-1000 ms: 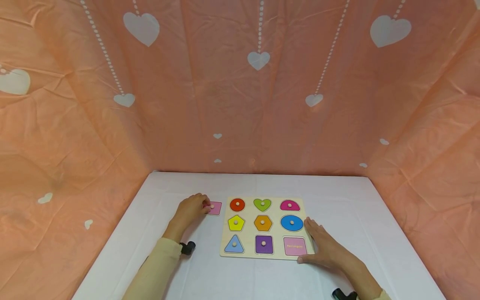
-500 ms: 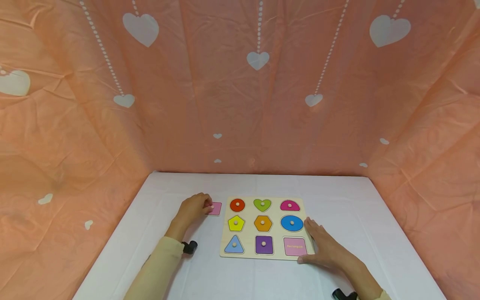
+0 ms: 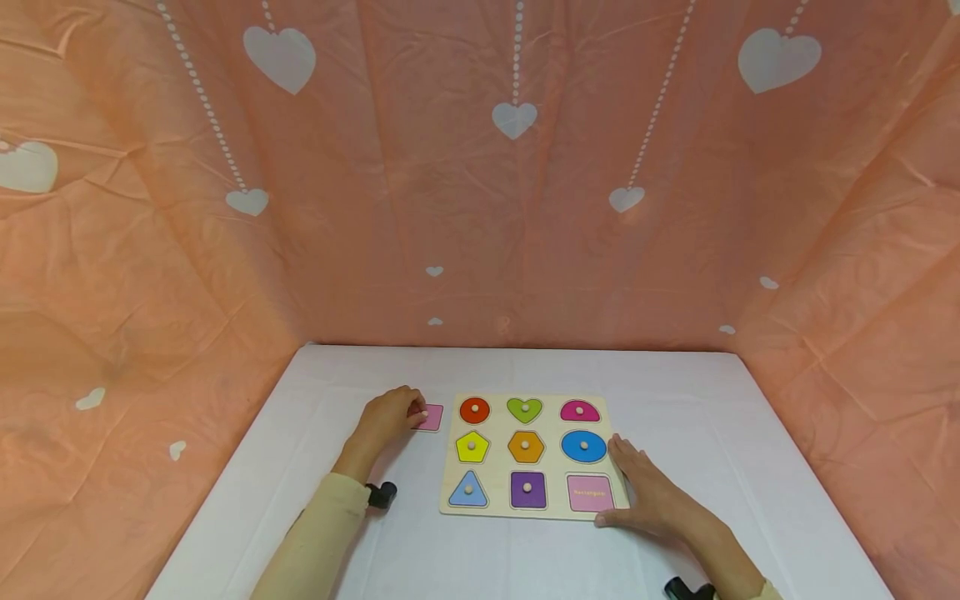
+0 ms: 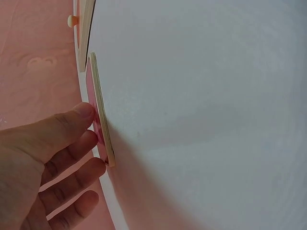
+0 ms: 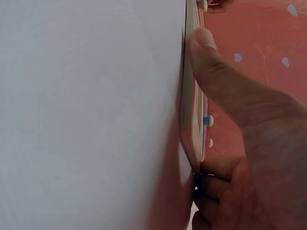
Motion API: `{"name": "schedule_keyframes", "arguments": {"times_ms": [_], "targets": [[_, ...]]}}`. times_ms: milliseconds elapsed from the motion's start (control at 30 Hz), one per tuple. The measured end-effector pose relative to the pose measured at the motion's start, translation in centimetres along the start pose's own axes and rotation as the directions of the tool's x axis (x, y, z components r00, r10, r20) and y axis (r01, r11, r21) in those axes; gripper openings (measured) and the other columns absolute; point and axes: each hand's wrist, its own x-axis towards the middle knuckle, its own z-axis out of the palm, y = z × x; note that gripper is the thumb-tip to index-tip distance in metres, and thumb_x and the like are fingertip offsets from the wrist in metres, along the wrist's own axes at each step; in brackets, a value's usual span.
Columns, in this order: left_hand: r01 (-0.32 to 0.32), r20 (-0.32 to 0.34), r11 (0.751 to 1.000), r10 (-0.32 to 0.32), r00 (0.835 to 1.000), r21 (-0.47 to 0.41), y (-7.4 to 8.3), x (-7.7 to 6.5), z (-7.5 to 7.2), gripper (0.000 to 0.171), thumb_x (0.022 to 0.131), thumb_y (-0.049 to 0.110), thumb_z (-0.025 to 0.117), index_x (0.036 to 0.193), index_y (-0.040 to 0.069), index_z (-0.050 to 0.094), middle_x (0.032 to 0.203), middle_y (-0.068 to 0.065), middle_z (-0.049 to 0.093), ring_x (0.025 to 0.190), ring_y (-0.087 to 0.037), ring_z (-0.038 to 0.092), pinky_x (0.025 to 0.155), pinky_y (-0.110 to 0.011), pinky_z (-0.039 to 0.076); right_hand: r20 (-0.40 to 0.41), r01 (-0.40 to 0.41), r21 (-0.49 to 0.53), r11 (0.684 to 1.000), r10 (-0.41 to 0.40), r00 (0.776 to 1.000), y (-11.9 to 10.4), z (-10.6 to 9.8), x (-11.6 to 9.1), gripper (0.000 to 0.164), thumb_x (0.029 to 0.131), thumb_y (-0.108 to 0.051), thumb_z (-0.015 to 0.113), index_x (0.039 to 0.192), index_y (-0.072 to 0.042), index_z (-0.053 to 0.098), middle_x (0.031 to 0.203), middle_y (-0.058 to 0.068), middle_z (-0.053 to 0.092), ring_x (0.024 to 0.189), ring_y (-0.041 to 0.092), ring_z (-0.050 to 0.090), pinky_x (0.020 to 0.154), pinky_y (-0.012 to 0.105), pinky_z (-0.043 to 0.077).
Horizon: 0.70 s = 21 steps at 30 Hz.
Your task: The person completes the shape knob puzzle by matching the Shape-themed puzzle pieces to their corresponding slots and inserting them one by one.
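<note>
In the head view, a wooden shape puzzle board (image 3: 498,427) lies flat on the white table. Its bottom-right recess (image 3: 590,492) shows pink with small lettering and no piece in it. Left of the board, my left hand (image 3: 384,418) pinches a pink rectangle puzzle piece (image 3: 432,417) by its knob. In the left wrist view the piece (image 4: 99,110) appears edge-on, its knob hidden behind my fingertips. My right hand (image 3: 651,493) holds the board's near right corner, thumb on the front edge and fingers along the right side.
Knobbed pieces fill the other recesses, among them a red circle (image 3: 475,410), a blue oval (image 3: 583,447) and a purple square (image 3: 528,490). A peach curtain (image 3: 480,250) with pale hearts encloses the white table (image 3: 360,533) at the back and sides.
My left hand has shifted very slightly right, its fingers closing round the knob of the pink rectangle piece. My right hand and the board have stayed put.
</note>
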Motion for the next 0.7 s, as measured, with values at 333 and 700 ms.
{"name": "schedule_keyframes", "arguments": {"times_ms": [333,700], "targets": [[0.001,-0.023,1.000,-0.001,1.000,0.015,0.1,0.0,0.0,0.020,0.093,0.024,0.086,0.103,0.011,0.075,0.086,0.001,0.064,0.082,-0.018,0.061,0.082,-0.041,0.057,-0.003,-0.005,-0.003,1.000,0.005,1.000,0.2,0.1,0.2,0.133,0.071,-0.062,0.094,0.166,0.004,0.027,0.173,0.027,0.024,0.159,0.052,0.021,0.125,0.065,0.023],[-0.020,-0.026,1.000,0.021,0.999,0.023,1.1,-0.3,-0.9,0.020,0.093,0.025,0.087,0.102,0.013,0.076,0.089,0.001,0.065,0.083,-0.019,0.061,0.082,-0.040,0.057,0.000,-0.007,-0.002,1.000,0.007,1.000,0.1,0.1,0.0,0.133,0.071,-0.061,0.094,0.166,0.005,0.028,0.173,0.027,0.025,0.158,0.053,0.021,0.124,0.066,0.025]]}}
